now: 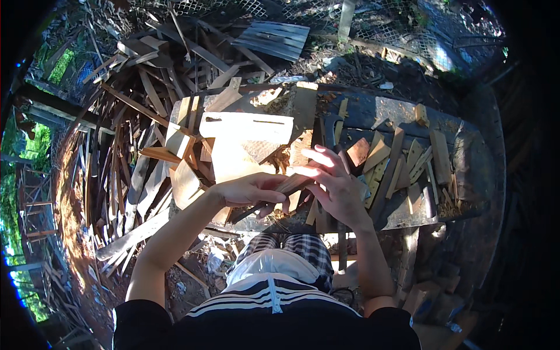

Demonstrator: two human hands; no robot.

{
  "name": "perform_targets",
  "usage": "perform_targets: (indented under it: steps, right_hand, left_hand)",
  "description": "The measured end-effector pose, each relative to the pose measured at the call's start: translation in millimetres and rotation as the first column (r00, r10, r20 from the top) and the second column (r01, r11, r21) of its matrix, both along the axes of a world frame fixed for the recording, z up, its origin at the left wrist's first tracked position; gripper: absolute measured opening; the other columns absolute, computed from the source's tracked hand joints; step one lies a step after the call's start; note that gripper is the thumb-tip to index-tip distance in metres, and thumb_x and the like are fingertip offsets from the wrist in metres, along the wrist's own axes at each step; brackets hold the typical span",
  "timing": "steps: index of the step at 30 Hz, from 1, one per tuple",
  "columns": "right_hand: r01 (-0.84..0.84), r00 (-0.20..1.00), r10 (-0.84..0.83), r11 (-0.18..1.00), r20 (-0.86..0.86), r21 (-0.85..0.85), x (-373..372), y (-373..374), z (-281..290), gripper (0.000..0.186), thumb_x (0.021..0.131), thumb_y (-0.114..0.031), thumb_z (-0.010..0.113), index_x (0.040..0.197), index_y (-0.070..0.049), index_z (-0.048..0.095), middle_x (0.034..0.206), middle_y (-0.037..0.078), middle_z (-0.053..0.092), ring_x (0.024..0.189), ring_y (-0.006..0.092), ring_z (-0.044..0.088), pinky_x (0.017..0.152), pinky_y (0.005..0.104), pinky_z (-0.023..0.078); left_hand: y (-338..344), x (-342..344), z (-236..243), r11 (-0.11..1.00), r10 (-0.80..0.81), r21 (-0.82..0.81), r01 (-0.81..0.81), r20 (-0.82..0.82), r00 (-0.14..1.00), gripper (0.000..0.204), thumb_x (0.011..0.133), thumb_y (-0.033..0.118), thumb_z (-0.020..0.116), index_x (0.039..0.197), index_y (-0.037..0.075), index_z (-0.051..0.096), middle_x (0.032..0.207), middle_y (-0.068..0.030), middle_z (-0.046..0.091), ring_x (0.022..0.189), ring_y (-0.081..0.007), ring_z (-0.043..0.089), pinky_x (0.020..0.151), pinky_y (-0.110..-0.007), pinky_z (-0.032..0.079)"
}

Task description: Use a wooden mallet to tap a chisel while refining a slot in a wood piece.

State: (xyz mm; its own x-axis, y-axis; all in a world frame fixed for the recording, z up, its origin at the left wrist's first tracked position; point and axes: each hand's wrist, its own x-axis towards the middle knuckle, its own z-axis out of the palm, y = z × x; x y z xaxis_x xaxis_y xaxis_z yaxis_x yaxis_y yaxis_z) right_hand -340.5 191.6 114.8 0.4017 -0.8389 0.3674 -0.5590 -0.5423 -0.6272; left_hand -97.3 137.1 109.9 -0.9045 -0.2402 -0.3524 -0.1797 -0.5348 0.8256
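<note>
My left hand (251, 190) grips a short brown piece of wood (293, 184) between thumb and fingers, above the near edge of the workbench (382, 111). At the other end of this piece is my right hand (337, 185), its fingers stretched out and apart. The right thumb lies close to the wood; whether it touches cannot be made out. Beyond both hands, a sunlit pale board with a dark slot (248, 127) lies on the bench. Wood shavings (300, 146) are scattered beside it.
Several wood offcuts (396, 157) cover the bench's right half, with a small block (421, 114) farther back. A large heap of scrap wood (140, 105) rises at the left and far left. Behind the bench are a slatted panel (274, 39) and a wire mesh fence (396, 23).
</note>
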Motion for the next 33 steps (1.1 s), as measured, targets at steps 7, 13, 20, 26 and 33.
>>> perform_targets:
  steps: [7,13,20,26,33]
  right_hand:
    - [-0.203,0.496,-0.532,0.697,0.686,0.688,47.5,0.3,-16.4,0.041,0.099,-0.013,0.048,0.137,-0.001,0.042,0.119,0.012,0.057,0.104,0.0195,0.061,0.092,0.0334,0.052]
    - [0.030,0.718,-0.388,0.847,0.578,0.531,68.8,-6.0,-30.7,0.032,0.095,-0.013,0.059,0.123,0.001,0.054,0.101,0.008,0.065,0.089,0.0104,0.062,0.076,0.0248,0.053]
    - [-0.204,0.680,-0.336,0.767,0.652,0.608,73.6,-3.0,-75.3,0.039,0.101,-0.017,0.043,0.136,-0.001,0.045,0.104,0.010,0.063,0.086,0.0119,0.062,0.075,0.0274,0.053]
    - [0.124,0.772,-0.576,0.553,0.270,0.824,36.6,-5.1,-127.5,0.047,0.095,-0.028,0.058,0.135,-0.005,0.047,0.114,0.011,0.060,0.102,0.0202,0.059,0.084,0.0336,0.050]
    - [0.176,0.926,-0.214,0.974,-0.311,-0.145,108.0,-115.5,-106.7,0.081,0.080,-0.037,0.072,0.141,0.000,0.034,0.137,0.019,0.041,0.129,0.0341,0.039,0.108,0.0459,0.035]
  left_hand:
    - [31.6,33.0,-7.0,0.926,0.352,-0.167,-0.339,0.055,0.934,0.055,0.093,0.021,0.063,0.139,0.004,0.037,0.092,-0.0034,0.058,0.066,-0.0071,0.057,0.059,-0.022,0.049]
    - [31.6,31.9,-2.7,0.910,0.411,-0.067,-0.409,0.022,0.911,0.052,0.092,0.030,0.064,0.128,0.001,0.042,0.090,-0.0050,0.058,0.072,-0.0102,0.063,0.068,-0.029,0.058]
    - [17.1,25.0,-35.3,0.902,0.426,-0.186,-0.389,0.240,0.872,0.035,0.094,0.042,0.060,0.086,0.008,0.057,0.065,0.0035,0.049,0.053,-0.0054,0.045,0.055,-0.022,0.044]
    - [-12.5,57.1,-39.2,0.547,0.821,0.238,-0.802,0.037,0.570,0.051,0.094,0.065,0.040,0.090,0.015,0.051,0.069,0.0017,0.045,0.063,-0.0120,0.045,0.066,-0.031,0.042]
    - [-5.6,76.0,-37.5,0.325,0.935,0.589,-0.740,-0.084,0.344,0.069,0.085,0.078,0.036,0.113,0.017,0.051,0.075,-0.0024,0.044,0.067,-0.0147,0.040,0.064,-0.031,0.036]
